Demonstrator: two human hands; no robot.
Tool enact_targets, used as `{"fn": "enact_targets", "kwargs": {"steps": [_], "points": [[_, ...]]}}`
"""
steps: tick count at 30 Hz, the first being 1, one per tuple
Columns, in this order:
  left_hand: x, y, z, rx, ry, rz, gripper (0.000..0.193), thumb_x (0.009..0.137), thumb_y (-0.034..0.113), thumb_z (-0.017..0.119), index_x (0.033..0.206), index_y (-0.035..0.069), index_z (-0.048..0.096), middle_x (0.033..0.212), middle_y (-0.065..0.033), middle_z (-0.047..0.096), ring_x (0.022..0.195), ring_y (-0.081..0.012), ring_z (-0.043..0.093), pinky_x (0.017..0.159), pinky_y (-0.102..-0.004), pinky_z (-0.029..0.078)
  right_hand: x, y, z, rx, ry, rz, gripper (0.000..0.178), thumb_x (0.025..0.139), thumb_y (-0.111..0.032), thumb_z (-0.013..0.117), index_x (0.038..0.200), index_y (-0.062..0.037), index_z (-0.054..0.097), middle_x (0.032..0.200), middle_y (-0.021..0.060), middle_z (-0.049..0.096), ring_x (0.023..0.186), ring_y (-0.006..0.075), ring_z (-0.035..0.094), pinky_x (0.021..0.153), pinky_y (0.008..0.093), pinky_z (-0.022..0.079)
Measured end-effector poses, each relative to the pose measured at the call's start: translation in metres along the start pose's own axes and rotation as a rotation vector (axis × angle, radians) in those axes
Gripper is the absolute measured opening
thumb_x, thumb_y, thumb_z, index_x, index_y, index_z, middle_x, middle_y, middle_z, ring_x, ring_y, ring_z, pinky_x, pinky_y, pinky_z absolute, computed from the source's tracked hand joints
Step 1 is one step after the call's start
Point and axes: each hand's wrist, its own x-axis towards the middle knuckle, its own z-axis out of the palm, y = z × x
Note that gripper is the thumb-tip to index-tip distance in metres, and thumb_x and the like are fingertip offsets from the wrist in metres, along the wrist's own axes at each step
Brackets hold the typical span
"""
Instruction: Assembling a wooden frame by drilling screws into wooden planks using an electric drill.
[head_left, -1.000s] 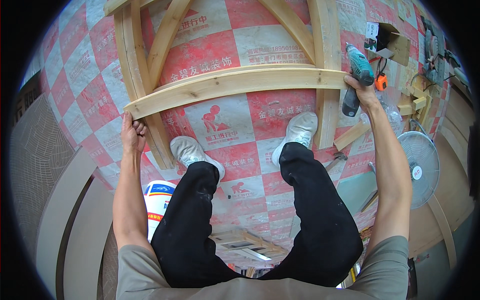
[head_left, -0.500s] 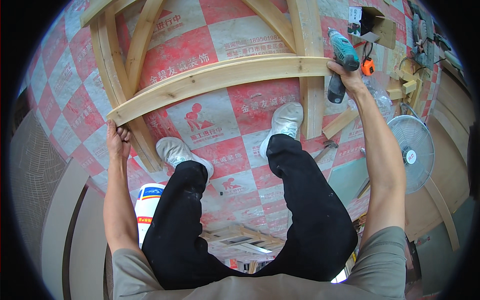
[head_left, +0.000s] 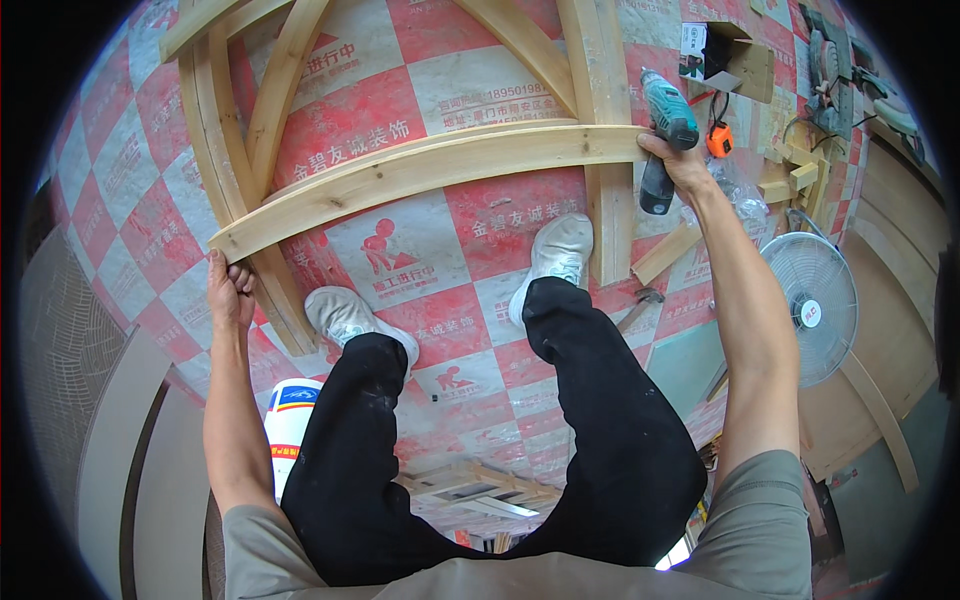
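A long wooden board lies crosswise over the left wooden post and the right wooden post of a timber frame. At the board's left end, my left hand is closed, its thumb pressed against the end and the other fingers curled below. My right hand is wrapped round the handle of a teal and black cordless drill, its nose pointing away from me. Fingertips of that hand also touch the board's right end. Part of its grip is hidden behind the drill.
Braces join the frame farther off. To the right are an open cardboard box, an orange tape measure, wood offcuts, a hammer and a fan. A white bucket stands by my left leg.
The view has shifted slightly, so most things sit a little farther left and lower. Both hands keep their places at the board's ends, and the drill stays in my right hand.
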Motion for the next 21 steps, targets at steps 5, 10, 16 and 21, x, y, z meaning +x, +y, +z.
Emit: {"fn": "enact_targets", "kwargs": {"steps": [5,10,16,21], "points": [[-0.002,-0.002,0.002,0.031,0.0,-0.001,0.024,0.105,0.039,0.051,0.099,0.016,0.051,0.06,0.008,0.025,0.049,-0.0051,0.023,0.045,-0.0229,0.027,0.003,0.006,-0.003,-0.043,-0.015,0.006,0.046,0.08,-0.021,0.084,0.117,-0.0063,0.061,0.105,0.0022,0.06,0.098,0.0157,0.056,0.092,0.0334,0.045],[-0.001,0.001,-0.003,0.018,0.001,0.0,0.024,0.105,0.04,0.05,0.102,0.016,0.053,0.061,0.0086,0.022,0.05,-0.0051,0.021,0.046,-0.0225,0.024,0.008,0.01,-0.001,-0.055,-0.031,0.026,0.039,0.081,-0.021,0.082,0.111,-0.0053,0.063,0.101,0.0024,0.062,0.093,0.0153,0.058,0.086,0.0327,0.047],[0.0,0.0,0.0,0.011,0.008,-0.031,0.027,0.104,0.042,0.051,0.104,0.016,0.053,0.061,0.0087,0.023,0.05,-0.0051,0.021,0.046,-0.0225,0.023,0.008,0.014,-0.011,-0.048,-0.025,-0.002,0.034,0.082,-0.021,0.081,0.108,-0.0027,0.069,0.098,0.0023,0.065,0.088,0.0145,0.06,0.082,0.0327,0.05],[-0.006,0.005,0.003,0.035,0.068,-0.079,0.027,0.103,0.044,0.053,0.099,0.018,0.054,0.06,0.0088,0.023,0.048,-0.0055,0.02,0.045,-0.0231,0.022,0.016,0.01,-0.01,-0.053,-0.089,0.001,0.038,0.081,-0.019,0.082,0.113,-0.0012,0.071,0.101,0.0038,0.068,0.09,0.0143,0.062,0.085,0.0323,0.05]]}}
